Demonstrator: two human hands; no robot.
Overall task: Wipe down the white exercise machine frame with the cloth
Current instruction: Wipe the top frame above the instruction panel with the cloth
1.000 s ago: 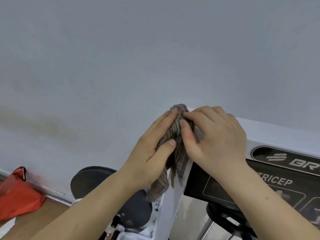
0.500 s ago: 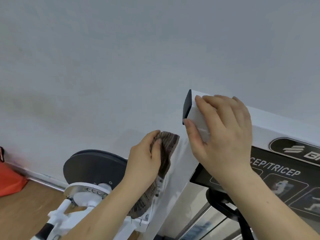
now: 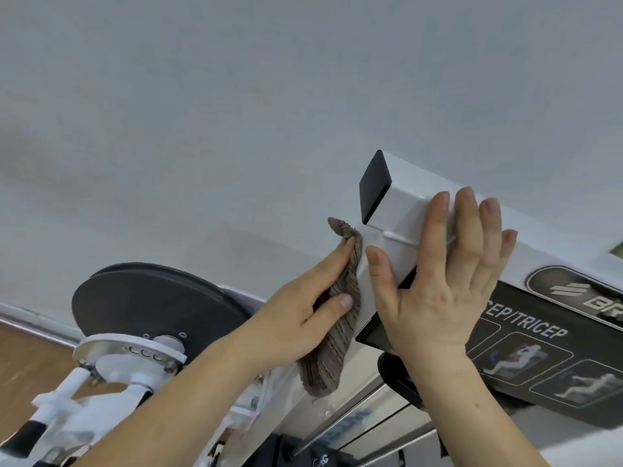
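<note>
The left grip (image 3: 303, 315) clutches a brown striped cloth (image 3: 332, 345) against the glossy white frame (image 3: 401, 210); the right grip (image 3: 445, 284) lies open on it; a black label (image 3: 526, 332) reads "CEP/TRICEP"

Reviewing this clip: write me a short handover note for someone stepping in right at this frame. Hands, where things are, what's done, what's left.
Left hand: gripping the striped brown cloth, pressing it against the side of the white frame upright just below the top corner.
Right hand: open, flat on the white top beam near its black end cap, bracing; no cloth in it.
Done: cannot be judged from this frame.
Left: the upright below the cloth, the top beam along to the right, the white arm under the black pulley disc.
</note>
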